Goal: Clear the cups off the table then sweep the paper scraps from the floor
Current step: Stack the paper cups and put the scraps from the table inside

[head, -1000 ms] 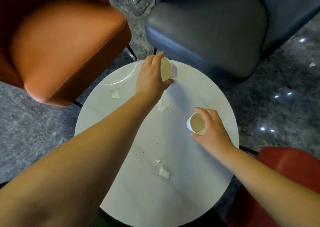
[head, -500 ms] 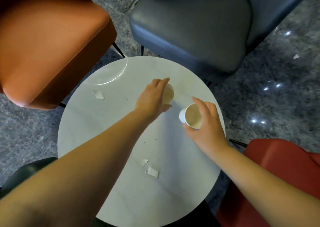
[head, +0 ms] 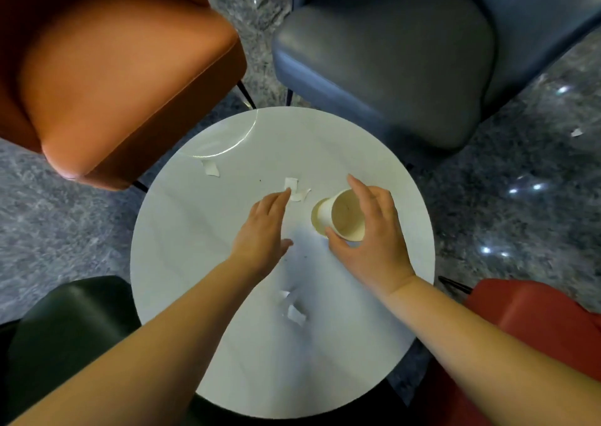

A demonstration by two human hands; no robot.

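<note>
Over the round white table (head: 357,152), my right hand (head: 374,240) grips a white paper cup (head: 346,215) between thumb and fingers, tilted with its mouth toward me. A second rim shows at its left side, so it looks like two cups nested together. My left hand (head: 263,230) is empty, fingers straight, just left of the cup and not touching it. Its fingertips reach a torn paper scrap (head: 294,189) on the tabletop. One small scrap (head: 576,132) lies on the grey floor at the right.
More scraps lie on the table at the back left (head: 211,168) and near the front (head: 292,308). Chairs ring the table: orange (head: 113,67), dark blue (head: 390,51), red (head: 536,328) and black (head: 65,328).
My left hand brought its cup from the far edge to the right hand's cup and let go. Both cups now sit in my right hand; the left hand has pulled away open.
</note>
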